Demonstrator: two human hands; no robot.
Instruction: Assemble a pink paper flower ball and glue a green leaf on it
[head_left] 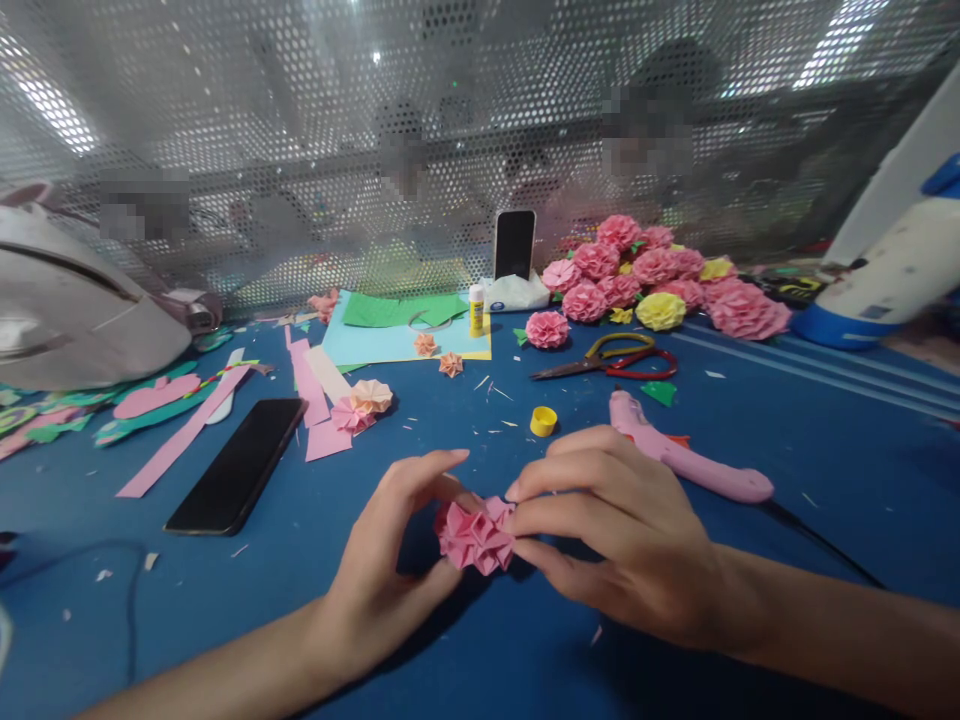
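Between my two hands is a pink folded-paper flower (pixel 478 538), held just above the blue table near its front. My left hand (pixel 391 545) grips its left side, with the thumb below and the fingers curled behind; the index finger sticks out above. From the right, my right hand (pixel 626 535) pinches the flower's edge with thumb and fingertips. A pink glue gun (pixel 690 458) lies beyond my right hand, partly covered by it. Past the fingers sits a yellow cap (pixel 544 421). Two folded flowers, one pink (pixel 352 414) and one peach (pixel 371 396), rest left of centre.
Scissors (pixel 600 358) and a heap of paper flowers (pixel 630 268) lie at the back right. A glue stick (pixel 476 310) stands by coloured sheets (pixel 360 345). A phone (pixel 236 465) and paper strips (pixel 184 432) are at left. A perforated metal panel (pixel 315 150) closes off the back.
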